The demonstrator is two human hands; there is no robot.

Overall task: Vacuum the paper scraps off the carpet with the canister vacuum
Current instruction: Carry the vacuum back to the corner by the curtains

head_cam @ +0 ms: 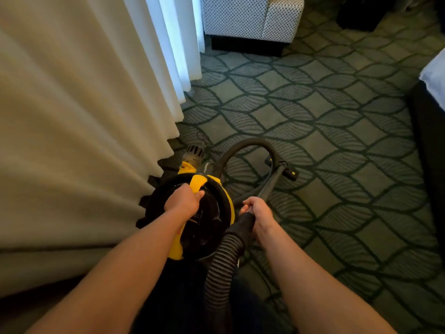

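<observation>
Head view: left hand (184, 201) is clamped on the yellow handle (198, 183) atop the vacuum (207, 225), fingers curled round it. Right hand (260, 213) is wrapped round the wand (269, 186) just above the hose (220, 268) cuff. The nozzle (287, 171) sits low over the carpet (337, 116), ahead of the canister. The vacuum stands just beside the curtain (84, 116) hem; whether its base rests on the floor cannot be told. No paper scraps show on the visible carpet. A chair (277, 18) stands at the far end and a bed (433, 73) edge at the right.

Risks, judged:
- Curtain hem close to the canister and nozzle: suction or a swing of the body could catch the fabric.
- Hose loops twice between wand and canister: a sharp pull could kink it or tip the canister.
- Scraps out of view: a pass could miss them unless the gaze sweeps wider first.
</observation>
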